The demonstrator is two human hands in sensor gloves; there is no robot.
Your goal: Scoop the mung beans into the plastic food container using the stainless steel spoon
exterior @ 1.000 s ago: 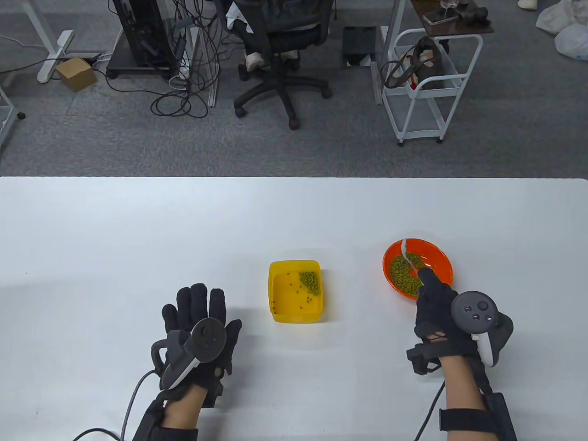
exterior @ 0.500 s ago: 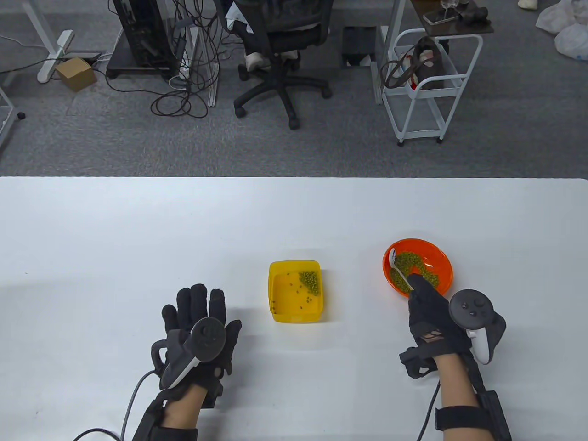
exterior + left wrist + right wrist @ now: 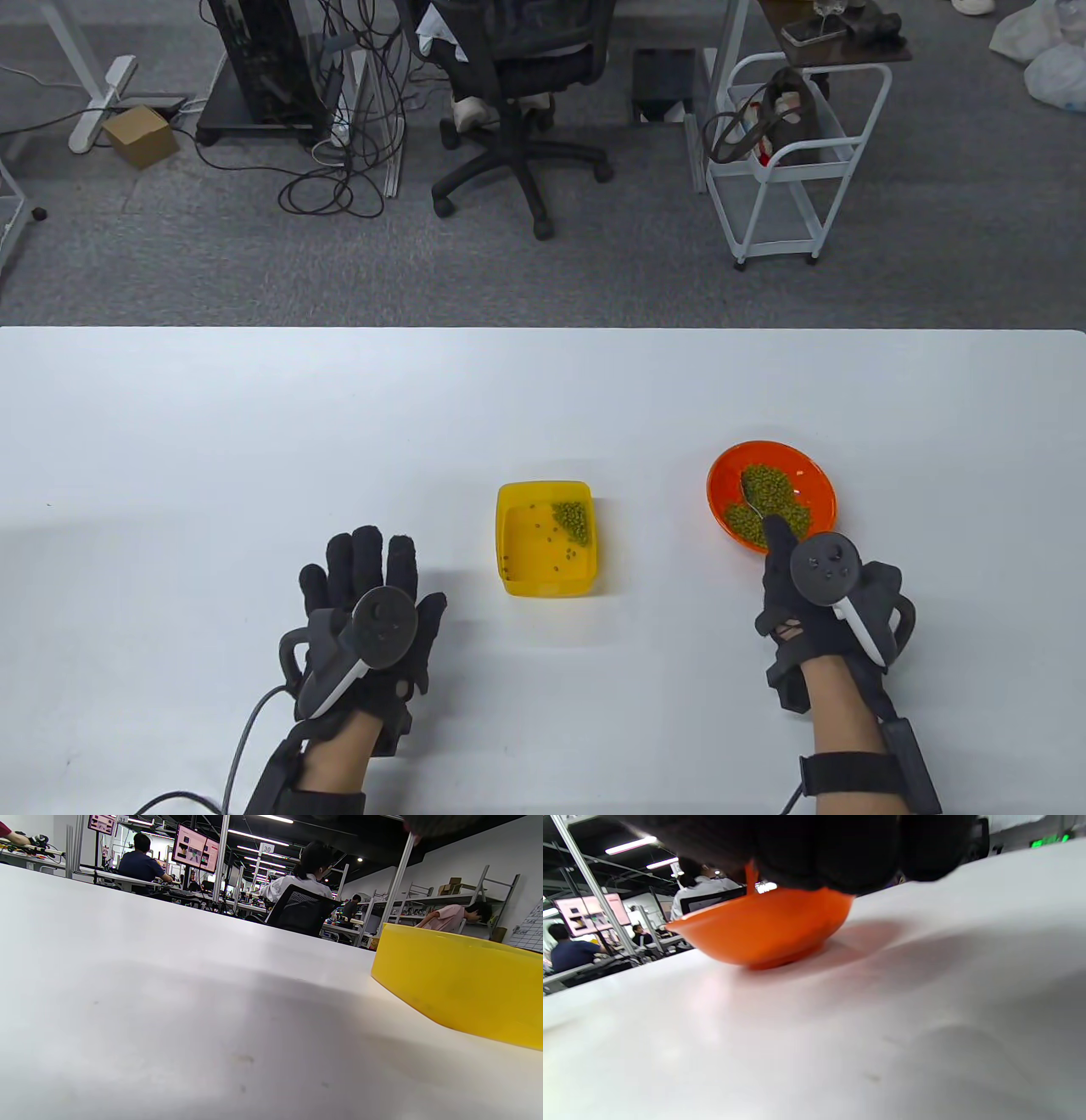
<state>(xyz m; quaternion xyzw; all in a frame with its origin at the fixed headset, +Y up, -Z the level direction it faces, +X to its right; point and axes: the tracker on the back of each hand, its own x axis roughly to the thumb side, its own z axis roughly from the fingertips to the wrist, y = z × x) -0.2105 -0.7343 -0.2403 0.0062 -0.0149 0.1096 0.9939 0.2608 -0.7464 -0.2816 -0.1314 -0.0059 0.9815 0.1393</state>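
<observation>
An orange bowl (image 3: 814, 484) with mung beans (image 3: 776, 497) stands right of centre; it also shows from the side in the right wrist view (image 3: 763, 933). My right hand (image 3: 785, 552) grips a stainless steel spoon (image 3: 748, 492) whose bowl lies in the beans. A yellow plastic container (image 3: 543, 586) at the centre holds a small pile of beans (image 3: 575, 519) in its far right corner; its wall shows in the left wrist view (image 3: 458, 984). My left hand (image 3: 373, 586) rests flat on the table, fingers spread, empty.
The white table (image 3: 254, 424) stretches wide to the left and behind the dishes. Beyond its far edge are an office chair (image 3: 517, 85) and a white cart (image 3: 789, 153) on the floor.
My right hand turned and drew the spoon from the bowl's far left rim down into the beans. The tracker swung left. The left hand stayed still.
</observation>
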